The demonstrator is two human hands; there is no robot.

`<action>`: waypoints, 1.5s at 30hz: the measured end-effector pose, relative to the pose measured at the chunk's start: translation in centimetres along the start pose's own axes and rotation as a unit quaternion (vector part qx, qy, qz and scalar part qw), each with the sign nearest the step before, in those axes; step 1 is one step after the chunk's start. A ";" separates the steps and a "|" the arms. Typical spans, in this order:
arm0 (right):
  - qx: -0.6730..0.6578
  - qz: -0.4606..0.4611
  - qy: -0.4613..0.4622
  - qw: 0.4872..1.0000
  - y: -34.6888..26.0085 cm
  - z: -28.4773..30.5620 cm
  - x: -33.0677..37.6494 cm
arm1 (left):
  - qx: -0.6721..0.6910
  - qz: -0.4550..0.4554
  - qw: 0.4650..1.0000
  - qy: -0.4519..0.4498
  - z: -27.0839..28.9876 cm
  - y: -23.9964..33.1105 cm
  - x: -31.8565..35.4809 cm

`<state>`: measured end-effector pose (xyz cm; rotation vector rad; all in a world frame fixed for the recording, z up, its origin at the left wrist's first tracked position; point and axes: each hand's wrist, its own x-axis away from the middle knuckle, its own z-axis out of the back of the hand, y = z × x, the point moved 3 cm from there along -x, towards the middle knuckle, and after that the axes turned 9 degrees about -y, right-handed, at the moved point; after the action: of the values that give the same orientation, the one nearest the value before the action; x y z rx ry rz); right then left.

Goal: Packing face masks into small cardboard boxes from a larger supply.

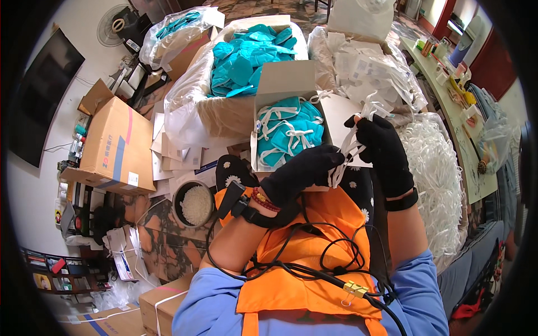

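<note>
1. Teal masks with white straps fill the small box (288,131) resting on the lap. It sits at 10 o'clock from the hands, with its flap standing open at the back.
2. Left hand (300,176), in a black glove, is closed in a pinch on the lower end of the white straps (343,162). Keep this pinch firm so the bundle does not slip; the fingertips are partly hidden, so the exact number of straps held cannot be told.
3. Straps run upward from the left hand toward 1 o'clock, stretched between both hands just in front of the box's right edge. Hold them taut and untwisted; a twisted strap would likely tangle.
4. Right hand (386,154), also gloved, is closed around the upper end of the same straps. Judging by the spread, separating one strap at a time gives best control.
5. Loose white straps lie heaped in the pile (437,185) at 3 o'clock of the right hand; keep the held bundle apart from it.
</note>
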<state>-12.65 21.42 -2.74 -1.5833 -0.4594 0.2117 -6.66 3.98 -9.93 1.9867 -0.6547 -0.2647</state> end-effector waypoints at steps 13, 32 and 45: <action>0.010 0.039 0.030 0.999 -0.1 -0.3 0.1 | 0.082 0.029 0.996 0.011 -1.2 0.2 -0.8; 0.008 0.100 0.069 0.993 0.0 0.8 0.1 | 0.094 0.027 0.995 -0.003 -2.0 -0.2 -0.3; 0.006 0.172 0.057 0.983 -0.5 0.5 0.4 | 0.093 0.019 0.994 0.045 -2.9 -0.3 0.1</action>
<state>-12.59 22.04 -2.23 -1.6467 -0.0914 0.3836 -5.20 6.25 -8.81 2.1474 -0.6776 -0.0925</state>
